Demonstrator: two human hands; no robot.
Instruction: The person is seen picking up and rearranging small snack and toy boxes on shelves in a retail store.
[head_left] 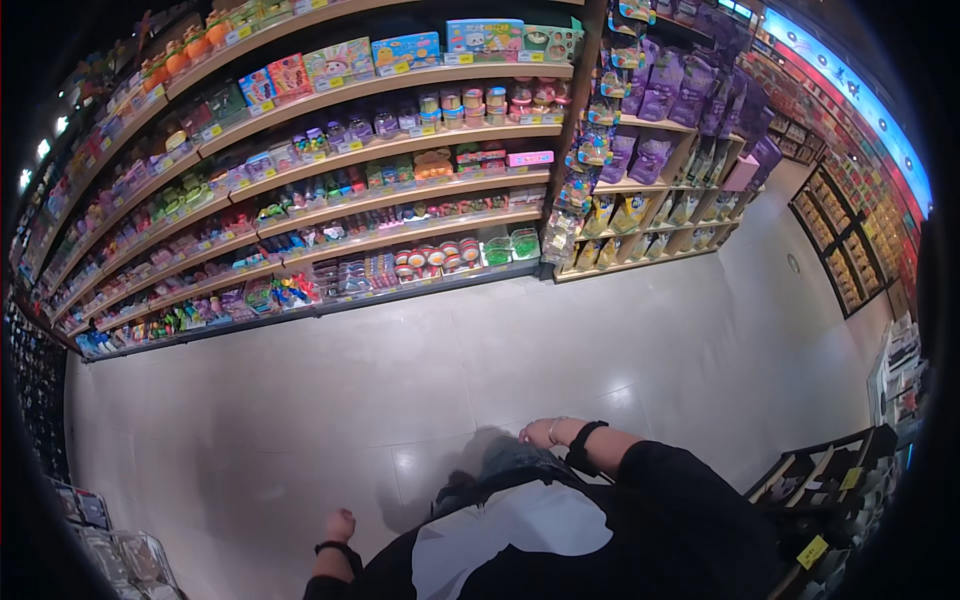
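Low at my side, my left hand (340, 524) hangs over the floor with its fingers curled in. A dark band goes round that wrist, and no object shows in the hand. My right hand (541, 432) is in front of my body at the waist, its fingers bent together and small in view. It wears a thin bracelet (554, 430) and, further up the forearm, a wide black band (584, 446). Neither hand touches the shelves. The nearest thing to both is my own black top (690, 520) with a white print.
A long curved-looking shelf unit (400, 285) with boxes, jars and small toys runs across the far left. Beside it a rack holds purple bags (660, 85) and yellow packs (630, 212). Dark display bins (800, 475) stand near right, clear containers (125, 555) near left. Grey tiled floor (330, 390) lies between.
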